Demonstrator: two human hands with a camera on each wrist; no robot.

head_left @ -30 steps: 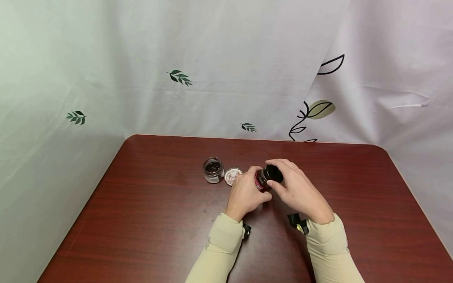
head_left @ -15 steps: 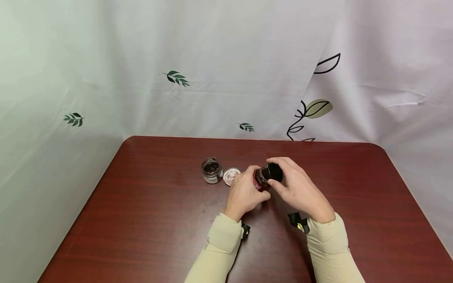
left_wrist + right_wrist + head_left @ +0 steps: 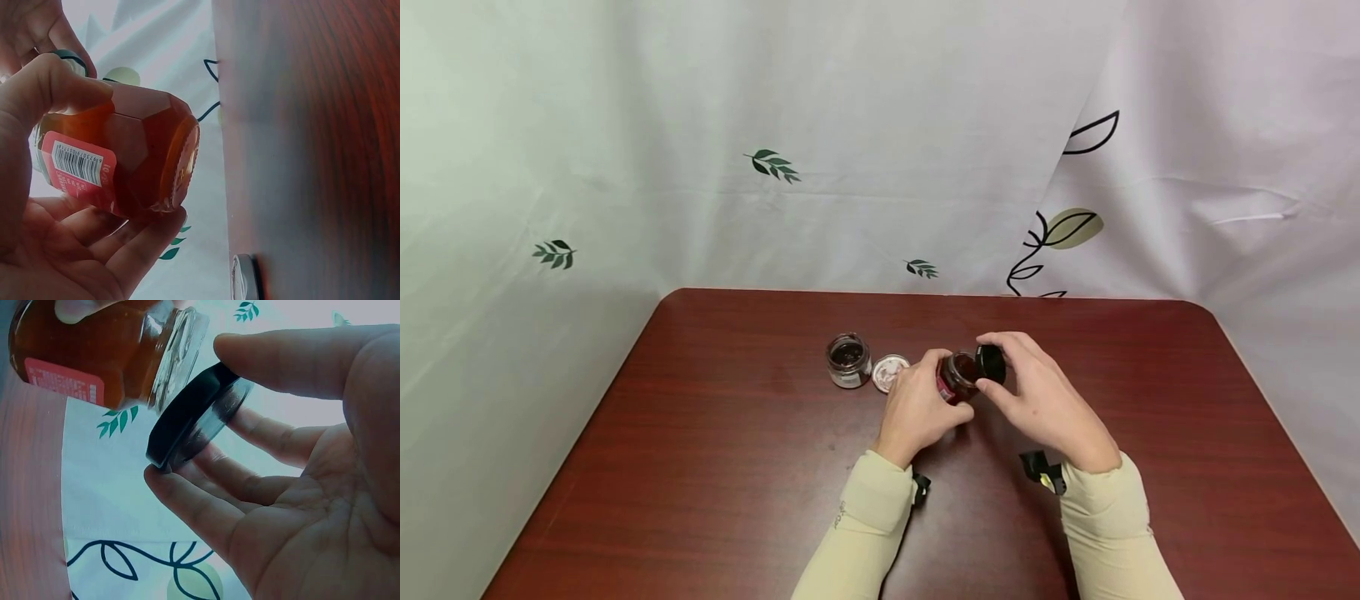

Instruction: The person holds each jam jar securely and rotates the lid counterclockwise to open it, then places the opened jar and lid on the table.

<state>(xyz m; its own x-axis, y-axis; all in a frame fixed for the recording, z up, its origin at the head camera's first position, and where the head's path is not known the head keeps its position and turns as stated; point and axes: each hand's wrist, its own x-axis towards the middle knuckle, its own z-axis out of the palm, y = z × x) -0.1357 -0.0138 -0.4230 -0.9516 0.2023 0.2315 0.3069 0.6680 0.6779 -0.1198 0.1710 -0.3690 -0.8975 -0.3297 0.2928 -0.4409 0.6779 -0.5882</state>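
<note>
My left hand [image 3: 916,412] grips a glass jar [image 3: 140,147] of amber-red contents, tilted and held above the table. Thumb and fingers wrap its sides, and a red label with a barcode shows in the left wrist view. Between thumb and fingertips of my right hand [image 3: 1047,410] is a black lid [image 3: 190,415], off the jar and just beside its mouth. The bare glass threads of the jar's neck [image 3: 178,356] face the lid in the right wrist view.
A second glass jar [image 3: 848,372] with dark contents stands uncovered on the reddish-brown table [image 3: 737,467]. Next to it, left of my left hand, lies a lid [image 3: 889,372] with its whitish, smeared side up. A white curtain [image 3: 850,125] with leaf prints hangs behind the table.
The black lid has come off the jar's mouth and moved slightly right with my right hand. My left hand and the jar have stayed nearly in place.
</note>
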